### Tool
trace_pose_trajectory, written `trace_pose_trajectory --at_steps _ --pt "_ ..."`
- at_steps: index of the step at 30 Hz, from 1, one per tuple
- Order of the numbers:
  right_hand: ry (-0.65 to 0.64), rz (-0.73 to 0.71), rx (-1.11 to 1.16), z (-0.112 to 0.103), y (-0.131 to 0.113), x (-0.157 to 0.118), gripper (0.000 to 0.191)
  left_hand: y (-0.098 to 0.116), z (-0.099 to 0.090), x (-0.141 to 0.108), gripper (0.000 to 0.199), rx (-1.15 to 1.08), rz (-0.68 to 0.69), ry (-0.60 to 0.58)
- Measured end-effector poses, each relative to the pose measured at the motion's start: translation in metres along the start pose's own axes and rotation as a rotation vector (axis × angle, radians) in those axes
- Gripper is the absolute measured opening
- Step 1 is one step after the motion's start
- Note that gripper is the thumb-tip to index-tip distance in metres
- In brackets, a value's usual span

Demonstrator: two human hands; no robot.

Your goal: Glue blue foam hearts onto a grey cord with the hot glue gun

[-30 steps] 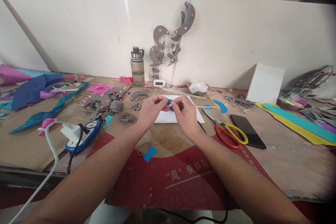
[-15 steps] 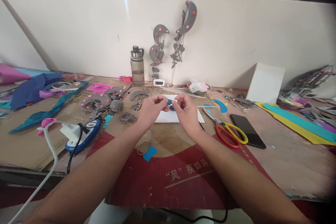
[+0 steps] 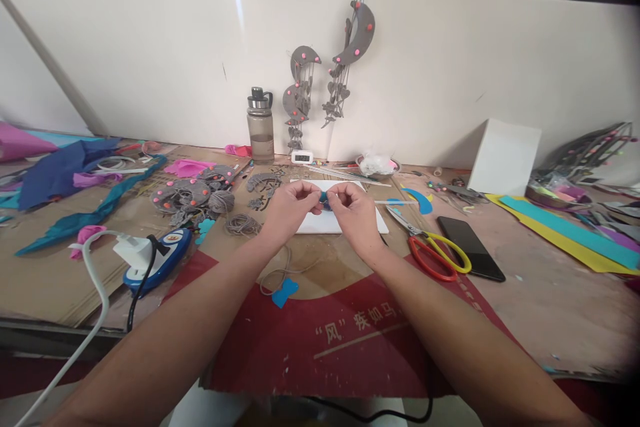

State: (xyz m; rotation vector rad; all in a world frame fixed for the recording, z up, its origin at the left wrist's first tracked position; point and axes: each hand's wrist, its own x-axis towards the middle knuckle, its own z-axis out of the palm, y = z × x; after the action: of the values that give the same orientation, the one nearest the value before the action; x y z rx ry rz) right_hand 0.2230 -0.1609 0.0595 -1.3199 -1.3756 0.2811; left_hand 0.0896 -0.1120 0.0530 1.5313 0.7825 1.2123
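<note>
My left hand (image 3: 296, 207) and my right hand (image 3: 354, 212) meet over a white board (image 3: 313, 224). Fingertips of both hands pinch a small blue piece (image 3: 324, 197); its material is too small to make out, and the fingers cover part of it. Something darker blue shows just beneath, between the hands. Nearer me, a blue cut-out shape (image 3: 285, 293) lies beside a loop of thin grey cord (image 3: 274, 273). Right of the board are a curved blue cut-out (image 3: 421, 201) and scissors (image 3: 434, 250) with one red and one yellow handle.
A black phone (image 3: 471, 249) lies beyond the scissors. A blue power strip (image 3: 165, 265) with a white plug is at left, near grey felt pieces (image 3: 187, 195). A water bottle (image 3: 261, 130) and a small clock (image 3: 302, 157) stand at the back. Grey moon ornaments (image 3: 360, 33) hang on the wall.
The fingertips of my right hand have shifted slightly on the blue piece, and the two hands are a touch closer. Everything else stays as it was.
</note>
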Motion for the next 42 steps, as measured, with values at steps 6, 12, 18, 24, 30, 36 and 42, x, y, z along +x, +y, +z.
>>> trace_pose_trajectory --at_steps 6,12,18,24,30,36,42 --pt "0.013 0.015 -0.042 0.0004 0.0035 0.0021 0.007 0.005 -0.0012 -0.0012 0.016 -0.017 0.003 -0.09" --pt "0.004 -0.087 -0.14 -0.0023 0.0022 0.0004 0.005 0.0067 -0.005 -0.0001 0.02 0.094 0.027 -0.121" --pt "-0.026 -0.211 -0.202 -0.0051 0.0025 0.0002 0.007 0.007 -0.0077 0.0007 0.019 0.151 0.029 -0.133" --pt "-0.109 -0.199 -0.164 -0.0031 0.0043 -0.0016 0.021 0.0042 -0.0078 0.0024 0.015 0.046 0.02 -0.035" --pt "-0.099 -0.137 -0.062 -0.0033 0.0053 -0.0019 0.031 0.0009 -0.0069 0.0037 0.016 -0.024 -0.003 -0.01" --pt "-0.079 -0.104 -0.025 -0.0053 0.0049 0.0001 0.013 0.0002 -0.0067 0.0028 0.015 -0.013 0.013 -0.033" --pt "-0.06 -0.083 -0.046 -0.0053 0.0034 0.0003 0.012 0.0052 -0.0048 0.0005 0.014 -0.042 -0.02 -0.067"
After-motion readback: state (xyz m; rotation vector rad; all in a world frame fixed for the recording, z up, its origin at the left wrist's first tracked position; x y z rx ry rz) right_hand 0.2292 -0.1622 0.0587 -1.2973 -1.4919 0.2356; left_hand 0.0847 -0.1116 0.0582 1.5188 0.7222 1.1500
